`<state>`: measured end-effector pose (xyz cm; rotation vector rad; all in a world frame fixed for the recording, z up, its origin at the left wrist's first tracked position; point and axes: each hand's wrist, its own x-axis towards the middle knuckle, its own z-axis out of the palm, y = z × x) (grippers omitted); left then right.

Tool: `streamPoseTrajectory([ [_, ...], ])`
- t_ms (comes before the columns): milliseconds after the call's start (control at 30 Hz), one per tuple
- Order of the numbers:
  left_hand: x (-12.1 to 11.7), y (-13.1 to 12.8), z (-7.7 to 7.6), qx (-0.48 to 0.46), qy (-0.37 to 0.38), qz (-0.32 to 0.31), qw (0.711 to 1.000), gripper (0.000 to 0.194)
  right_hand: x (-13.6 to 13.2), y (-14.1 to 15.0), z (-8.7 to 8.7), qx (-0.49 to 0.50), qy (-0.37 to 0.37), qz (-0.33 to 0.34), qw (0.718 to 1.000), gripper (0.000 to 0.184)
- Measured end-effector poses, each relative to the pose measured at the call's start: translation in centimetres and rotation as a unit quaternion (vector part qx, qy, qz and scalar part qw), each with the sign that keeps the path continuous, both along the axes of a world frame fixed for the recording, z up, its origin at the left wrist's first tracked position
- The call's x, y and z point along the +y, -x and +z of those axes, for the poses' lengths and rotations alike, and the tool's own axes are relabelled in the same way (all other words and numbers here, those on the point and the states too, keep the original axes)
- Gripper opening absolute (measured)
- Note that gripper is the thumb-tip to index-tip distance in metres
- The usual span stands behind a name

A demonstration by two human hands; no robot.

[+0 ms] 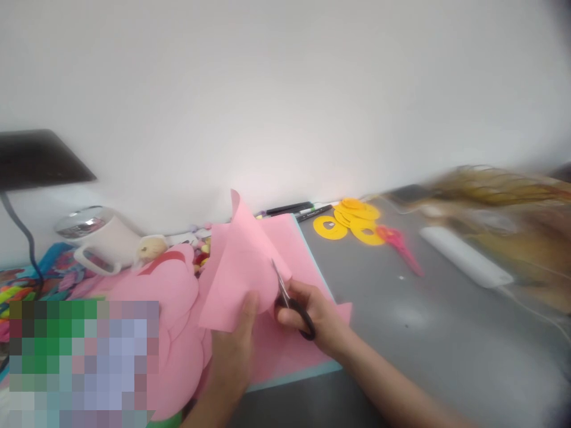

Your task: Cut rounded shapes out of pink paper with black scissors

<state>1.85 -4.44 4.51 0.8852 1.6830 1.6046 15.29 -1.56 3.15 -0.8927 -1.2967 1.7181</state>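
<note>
One pink paper sheet (pixel 243 261) partly cut, many rounded pink pieces (pixel 173 333) already piled beside it

From where I stand, the work looks well under way. Those rounded pink pieces overlap in a heap on the left side of the table (pixel 401 351), apparently finished cutting, and a cluster of yellow paper rings (pixel 354 214) lies further back on the right, near the pink-handled scissors (pixel 405 249). The sheet itself is up in the air between both hands, bent over with its top corner curling. A rounded edge at its lower right suggests that a curve has been started; a broad area with straight outer edges seems left uncut. Flat pink paper (pixel 307 267) lies beneath on a light blue sheet (pixel 297 378), perhaps more stock, though I can't tell how many layers there are.

The left hand (pixel 234 348) is closed on the lower part of the sheet, its thumb pressed flat on the near face, the fingers hidden behind. The right hand (pixel 310 312) is curled round the black-handled scissors (pixel 289 304), thumb and fingers gathered at the handles, with the blades pointing up and away at the sheet's right edge. How wide the blades are parted I cannot tell.
</note>
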Motion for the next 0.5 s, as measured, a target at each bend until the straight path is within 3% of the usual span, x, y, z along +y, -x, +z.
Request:
streamPoseTrajectory([
  [500, 0.26, 0.04, -0.22, -0.027, -0.01, 0.013, 1.0, 0.058, -0.04, 0.72, 0.13, -0.012, 0.023, -0.007, 1.0, 0.045],
])
